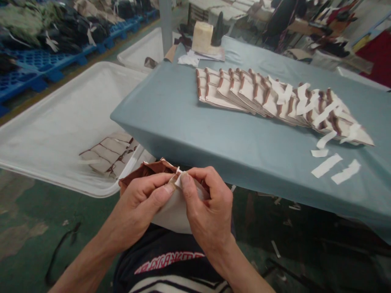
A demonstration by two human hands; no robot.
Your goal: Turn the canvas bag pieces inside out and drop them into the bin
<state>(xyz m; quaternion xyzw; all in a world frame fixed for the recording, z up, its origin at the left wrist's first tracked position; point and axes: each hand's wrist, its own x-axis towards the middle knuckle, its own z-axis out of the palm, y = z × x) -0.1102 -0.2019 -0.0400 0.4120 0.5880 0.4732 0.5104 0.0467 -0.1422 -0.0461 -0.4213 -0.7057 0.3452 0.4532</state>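
Over my lap I hold a cream fabric piece with brown trim (174, 211). My left hand (146, 199) pinches its upper edge between thumb and fingers. Close beside it, my right hand (207, 199) is closed with the thumb pressed on a small white strip (179, 179) at that same edge. The two thumbs nearly meet there. Brown folds of the piece stick out past my left fingers. What lies under my curled right fingers is hidden.
A table with a blue-grey cover (171, 118) stands ahead, bearing a row of overlapping cream-and-brown pieces (256, 91) and loose white strips (326, 166). At left sits a large white bin (61, 101) with similar pieces inside (106, 154). Blue pallets (61, 61) lie beyond.
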